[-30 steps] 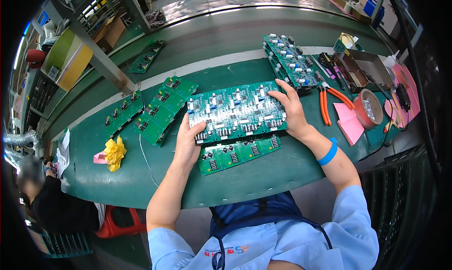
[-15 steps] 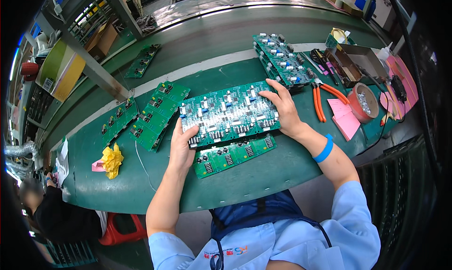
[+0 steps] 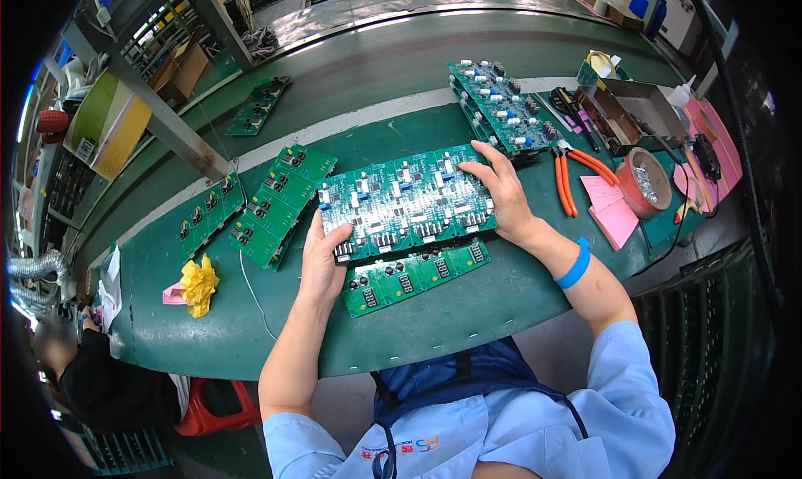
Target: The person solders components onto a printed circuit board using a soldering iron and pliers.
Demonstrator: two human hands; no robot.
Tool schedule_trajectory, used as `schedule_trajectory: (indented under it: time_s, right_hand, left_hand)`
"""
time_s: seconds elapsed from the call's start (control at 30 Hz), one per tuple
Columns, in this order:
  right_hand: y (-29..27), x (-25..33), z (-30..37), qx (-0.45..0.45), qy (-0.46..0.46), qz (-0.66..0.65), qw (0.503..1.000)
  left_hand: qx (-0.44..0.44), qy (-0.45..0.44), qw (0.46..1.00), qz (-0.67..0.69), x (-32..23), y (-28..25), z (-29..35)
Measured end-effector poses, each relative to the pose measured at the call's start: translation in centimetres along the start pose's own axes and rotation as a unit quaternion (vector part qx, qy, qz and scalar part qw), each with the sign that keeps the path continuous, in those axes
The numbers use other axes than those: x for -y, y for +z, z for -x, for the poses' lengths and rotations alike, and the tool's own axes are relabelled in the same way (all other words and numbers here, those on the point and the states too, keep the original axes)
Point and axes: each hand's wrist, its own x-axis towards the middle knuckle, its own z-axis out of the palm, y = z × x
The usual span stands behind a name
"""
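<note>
Holding a big green circuit board (image 3: 406,202).
Left hand (image 3: 322,260) and right hand (image 3: 499,188) fingers gripping its ends, above a thin green board (image 3: 415,275).

Circuit boards: six visible, one (image 3: 407,202) held; orange pliers (image 3: 571,178): one; tape roll (image 3: 642,182): one.

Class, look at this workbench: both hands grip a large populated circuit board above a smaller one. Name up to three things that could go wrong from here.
1. The large board lies partly over the small board; sliding it might scrape parts underneath.
2. The left hand and right hand are bare, and their fingers rest on components, so contamination or bent leads seem possible.
3. The board stack and cutters crowd the right side; a wide swing could knock them.
</note>
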Motion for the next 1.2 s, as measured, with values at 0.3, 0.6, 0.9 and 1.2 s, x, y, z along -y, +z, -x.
schedule_trajectory:
  time_s: [0.3, 0.6, 0.9, 1.2]
  right_hand:
    - [0.07, -0.18, 0.00, -0.008, -0.005, -0.016, 1.000]
    - [0.21, -0.86, 0.24, -0.008, -0.016, -0.027, 0.999]
    - [0.02, -0.47, 0.25, -0.014, -0.011, -0.029, 0.999]
    - [0.10, -0.43, 0.05, -0.016, -0.009, -0.040, 0.999]
  left_hand:
    - [-0.006, 0.003, 1.000, 0.001, 0.05, 0.00, -0.04]
    - [-0.011, 0.003, 1.000, -0.005, 0.01, 0.05, 0.06]
    - [-0.002, 0.004, 1.000, 0.003, 0.35, -0.08, -0.13]
    - [-0.005, 0.000, 1.000, 0.006, 0.05, -0.11, -0.01]
